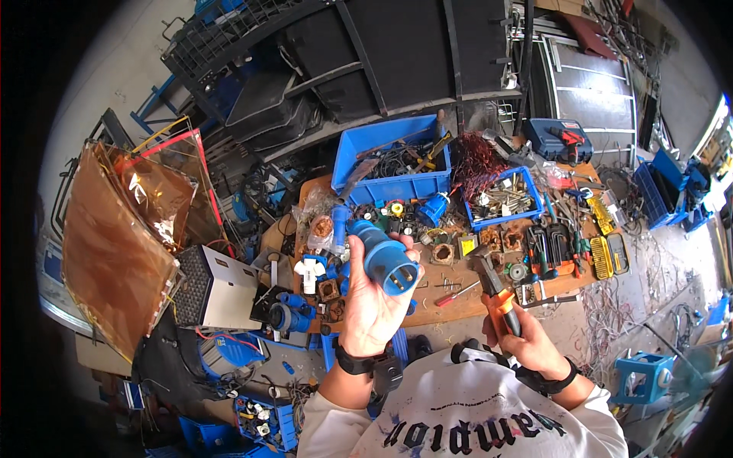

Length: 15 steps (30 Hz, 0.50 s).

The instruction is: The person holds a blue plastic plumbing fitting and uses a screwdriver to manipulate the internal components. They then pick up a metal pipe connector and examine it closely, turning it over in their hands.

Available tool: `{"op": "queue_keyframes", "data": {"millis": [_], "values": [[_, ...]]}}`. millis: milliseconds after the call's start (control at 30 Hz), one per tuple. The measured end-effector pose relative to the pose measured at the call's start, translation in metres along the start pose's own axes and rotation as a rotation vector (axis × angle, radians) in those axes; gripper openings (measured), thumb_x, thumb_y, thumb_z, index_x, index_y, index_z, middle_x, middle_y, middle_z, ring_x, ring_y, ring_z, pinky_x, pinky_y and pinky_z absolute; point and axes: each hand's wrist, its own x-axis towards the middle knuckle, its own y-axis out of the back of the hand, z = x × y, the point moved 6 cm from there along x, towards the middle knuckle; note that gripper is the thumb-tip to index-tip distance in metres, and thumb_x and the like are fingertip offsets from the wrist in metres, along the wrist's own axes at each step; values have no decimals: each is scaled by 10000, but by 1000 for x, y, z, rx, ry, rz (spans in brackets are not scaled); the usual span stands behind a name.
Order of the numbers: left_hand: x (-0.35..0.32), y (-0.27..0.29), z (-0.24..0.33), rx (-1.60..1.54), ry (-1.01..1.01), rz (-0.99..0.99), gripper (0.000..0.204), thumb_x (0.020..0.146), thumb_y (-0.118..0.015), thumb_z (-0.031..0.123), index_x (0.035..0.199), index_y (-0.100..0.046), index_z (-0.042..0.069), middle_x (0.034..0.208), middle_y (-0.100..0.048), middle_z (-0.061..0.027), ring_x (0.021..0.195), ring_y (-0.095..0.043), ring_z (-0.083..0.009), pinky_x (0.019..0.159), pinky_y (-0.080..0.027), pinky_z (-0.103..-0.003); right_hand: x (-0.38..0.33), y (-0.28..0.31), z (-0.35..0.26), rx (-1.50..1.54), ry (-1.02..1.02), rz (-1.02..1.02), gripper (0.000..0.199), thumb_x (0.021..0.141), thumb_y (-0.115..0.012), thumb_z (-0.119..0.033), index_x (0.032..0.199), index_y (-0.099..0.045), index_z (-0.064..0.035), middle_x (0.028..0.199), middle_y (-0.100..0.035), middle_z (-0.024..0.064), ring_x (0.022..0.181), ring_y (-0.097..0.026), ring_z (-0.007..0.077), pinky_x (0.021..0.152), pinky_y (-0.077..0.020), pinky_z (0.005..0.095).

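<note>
White shirt (466,420) nearest. Left hand (372,305) grasps blue plug (382,259), pins up, body intact. Right hand (527,343) clenched round orange-handled pliers (492,290), not touching plug. Counter (458,294) cluttered.

A white printed shirt with paint flecks, and black wristbands on both wrists.

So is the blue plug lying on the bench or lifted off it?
Lifted: the left hand holds the blue plug above the workbench, tilted, its round face angled down-right.
</note>
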Motion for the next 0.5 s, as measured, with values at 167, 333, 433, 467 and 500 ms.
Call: {"op": "queue_keyframes", "data": {"millis": [167, 333, 433, 467, 500], "values": [[4, -6, 8, 158, -96, -19, 547, 952, -536, 544, 1144, -525, 32, 1081, -628, -139, 946, -628, -258, 838, -542, -386, 0, 2, 8, -9, -187, -124, 616, 705, -447, 74, 1313, -525, 8, 1017, -652, 86, 842, -619, 124, 683, -485, 246], [7, -1, 9, 202, -102, -14, 548, 956, -525, 549, 1149, -519, 36, 1094, -628, -134, 956, -628, -249, 844, -542, -383, 3, 3, 10, 87, -187, -165, 550, 738, -458, 62, 1274, -563, 1, 918, -625, 50, 794, -588, 117, 694, -465, 259], [11, 5, 8, 221, -83, 12, 535, 959, -525, 539, 1156, -522, 41, 1116, -626, -135, 977, -628, -247, 853, -544, -381, 4, 3, 5, 109, -142, -132, 527, 753, -458, 56, 1265, -571, 3, 894, -615, 39, 792, -576, 115, 720, -458, 265], [12, 6, 9, 245, -106, 13, 530, 960, -528, 532, 1162, -523, 42, 1121, -626, -133, 982, -628, -245, 861, -542, -378, 5, 3, 3, 114, -122, -116, 521, 753, -460, 56, 1259, -576, 6, 903, -618, 38, 805, -578, 116, 733, -462, 266], [12, 6, 10, 270, -129, 14, 525, 961, -531, 526, 1167, -523, 43, 1125, -626, -132, 988, -627, -244, 869, -540, -376, 6, 4, 4, 113, -140, -128, 520, 752, -460, 60, 1257, -575, 7, 923, -623, 41, 831, -583, 118, 750, -465, 266]]}}
